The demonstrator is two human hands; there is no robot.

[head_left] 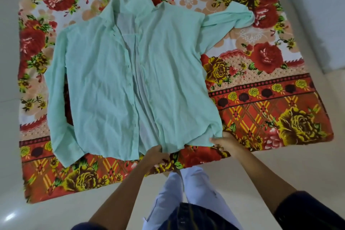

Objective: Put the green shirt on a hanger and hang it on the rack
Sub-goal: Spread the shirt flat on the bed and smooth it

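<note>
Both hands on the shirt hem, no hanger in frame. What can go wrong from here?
1. The left hand and right hand both grip only the near hem of the green shirt; lifted from there, it would likely hang collar-down, wrong way up for a hanger.
2. The front is unbuttoned, so the panels may fall apart and tangle.
3. The right sleeve lies bunched on the floral sheet and may drag or twist.

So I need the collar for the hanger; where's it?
In the head view, the collar lies at the green shirt's far end, on the floral sheet.
</note>
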